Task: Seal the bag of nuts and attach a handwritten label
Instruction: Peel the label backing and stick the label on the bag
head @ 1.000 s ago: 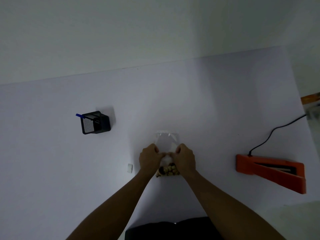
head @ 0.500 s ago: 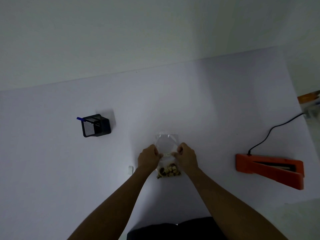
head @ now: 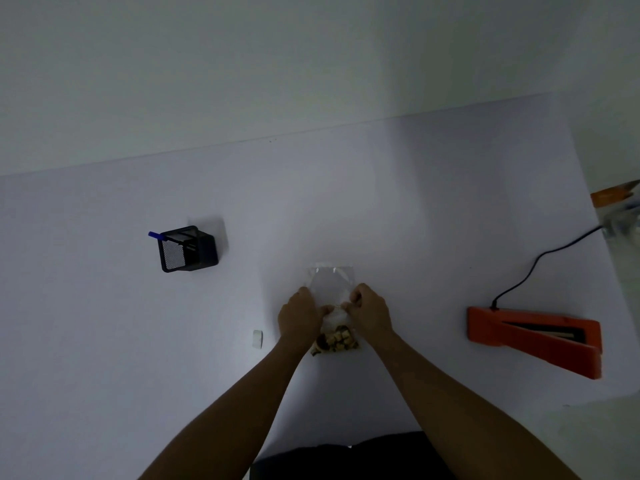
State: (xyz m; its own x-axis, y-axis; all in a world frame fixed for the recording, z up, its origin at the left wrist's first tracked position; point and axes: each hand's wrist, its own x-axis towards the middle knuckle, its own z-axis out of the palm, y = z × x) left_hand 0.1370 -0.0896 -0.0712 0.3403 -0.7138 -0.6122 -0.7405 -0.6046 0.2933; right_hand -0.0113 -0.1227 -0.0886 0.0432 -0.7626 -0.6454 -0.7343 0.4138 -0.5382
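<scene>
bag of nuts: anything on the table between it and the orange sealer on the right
Nothing visible does. Only bare table lies between the bag of nuts and the orange sealer; its cord runs off to the far side.

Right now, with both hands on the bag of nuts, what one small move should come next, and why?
Probably lift the bag of nuts and carry it right to the orange bag sealer. The left hand and right hand pinch it above the nuts, its empty top lies flat, and the sealer stands untouched.

No legible writing, brand or number on the bag (head: 330,282), orange sealer (head: 533,337) or black pen holder (head: 187,252).
</scene>
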